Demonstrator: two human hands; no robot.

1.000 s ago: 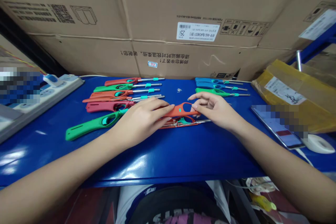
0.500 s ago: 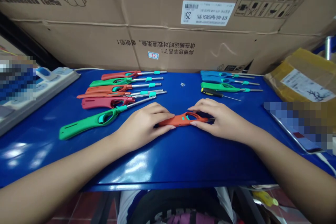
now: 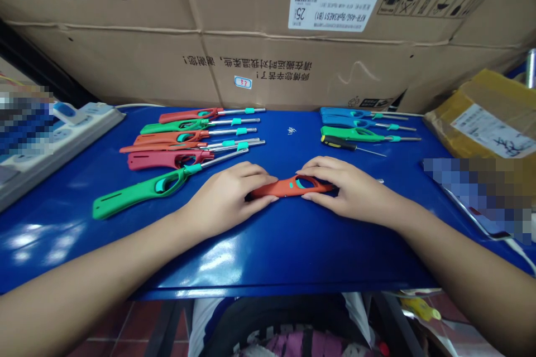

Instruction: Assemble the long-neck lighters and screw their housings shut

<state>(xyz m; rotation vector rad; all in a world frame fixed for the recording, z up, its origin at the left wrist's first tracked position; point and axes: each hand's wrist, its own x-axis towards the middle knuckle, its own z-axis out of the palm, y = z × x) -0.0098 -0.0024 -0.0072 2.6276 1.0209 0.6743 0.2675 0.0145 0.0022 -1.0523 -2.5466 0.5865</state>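
An orange gas lighter (image 3: 287,186) with a teal trigger lies crosswise in front of me, gripped at both ends. My left hand (image 3: 237,192) closes thumb and fingers round its handle end. On the trigger-guard end, my right hand (image 3: 341,187) pinches with thumb and fingers and hides most of the metal tube. A green lighter (image 3: 138,195) lies to the left of my left hand. Beyond my right hand rests a screwdriver (image 3: 338,143) with a black and yellow handle, beside another green lighter (image 3: 354,134).
Several lighters, including a dark pink one (image 3: 163,160), lie in a row at left; blue lighters (image 3: 343,112) lie back right. A cardboard box (image 3: 251,44) walls the rear of the blue table (image 3: 285,251). A power strip (image 3: 62,139), a taped parcel (image 3: 464,100) and a phone (image 3: 469,203) flank it.
The view has tilted and shifted slightly. Both hands keep their hold on the orange lighter, and a bit of metal tip now shows beyond my right hand.
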